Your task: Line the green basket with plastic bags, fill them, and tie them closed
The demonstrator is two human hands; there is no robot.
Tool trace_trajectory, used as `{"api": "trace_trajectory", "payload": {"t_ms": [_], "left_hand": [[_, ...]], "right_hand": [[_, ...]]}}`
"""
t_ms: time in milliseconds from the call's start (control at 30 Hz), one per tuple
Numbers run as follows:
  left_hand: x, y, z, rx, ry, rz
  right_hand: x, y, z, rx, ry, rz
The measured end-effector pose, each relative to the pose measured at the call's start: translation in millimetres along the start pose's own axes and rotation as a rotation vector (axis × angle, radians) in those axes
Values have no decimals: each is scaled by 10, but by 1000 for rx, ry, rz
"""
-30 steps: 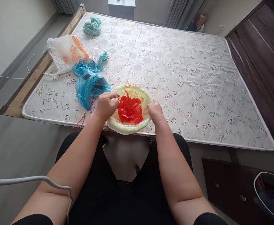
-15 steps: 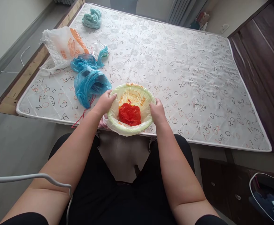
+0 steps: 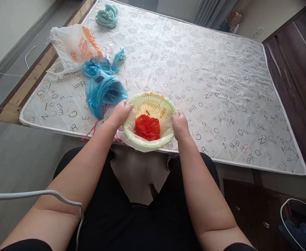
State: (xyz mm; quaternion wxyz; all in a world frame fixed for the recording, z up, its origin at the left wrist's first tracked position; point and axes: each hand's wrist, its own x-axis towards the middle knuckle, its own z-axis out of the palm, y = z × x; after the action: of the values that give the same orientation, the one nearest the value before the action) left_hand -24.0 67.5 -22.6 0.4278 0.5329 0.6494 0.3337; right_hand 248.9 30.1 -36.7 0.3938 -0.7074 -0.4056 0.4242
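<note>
Between my hands is a round, pale green basket point(image 3: 132, 139), like a small waste bin, tilted toward me and lined with a thin plastic bag point(image 3: 166, 129) printed in orange. A crumpled red plastic bag point(image 3: 147, 127) lies inside it. My left hand point(image 3: 122, 112) is closed on the left rim, thumb on top. On the opposite side of the rim, my right hand point(image 3: 180, 124) is closed too. Just beyond my left hand lies a crumpled blue plastic bag point(image 3: 104, 92) with red drawstrings.
The lettered mattress point(image 3: 221, 104) spreads out before me. A white bag with orange print point(image 3: 74, 47) and a teal cloth point(image 3: 107, 15) lie at its far left. Pink fabric point(image 3: 118, 136) shows beside the basket. A pale cable point(image 3: 38, 193) crosses my left arm.
The whole view has shifted slightly, so everything on the mattress sits a little further right. Both hands keep the same hold on the basket, and the red bag stays inside.
</note>
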Motion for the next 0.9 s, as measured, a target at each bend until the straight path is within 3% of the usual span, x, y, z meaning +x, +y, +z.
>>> {"api": "trace_trajectory", "payload": {"t_ms": [567,900], "left_hand": [[111,-62,40,-15,71,-28],[112,83,107,32,88,-57]], "right_hand": [[49,78,56,20,-7,-63],[8,18,22,36,8,-64]]}}
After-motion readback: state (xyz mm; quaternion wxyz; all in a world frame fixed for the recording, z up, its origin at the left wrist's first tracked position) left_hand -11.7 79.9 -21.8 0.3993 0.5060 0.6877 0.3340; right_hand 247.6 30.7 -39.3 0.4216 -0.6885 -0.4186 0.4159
